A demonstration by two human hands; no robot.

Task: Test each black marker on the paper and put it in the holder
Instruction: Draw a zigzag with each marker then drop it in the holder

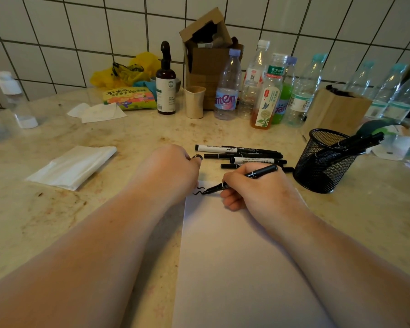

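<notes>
The right hand (pixel 258 185) has its grip closed around a black marker (pixel 242 179), tip down on the top edge of the paper (pixel 223 245) beside a short black squiggle (pixel 199 191). The left hand (pixel 173 171) is curled shut over a small dark cap (pixel 197 157) near the paper's top left corner. More markers (pixel 242 155) lie loose on the bench (pixel 104 209) just beyond the hands. To their right stands the mesh holder (pixel 322 166), with several markers already leaning inside it.
</notes>
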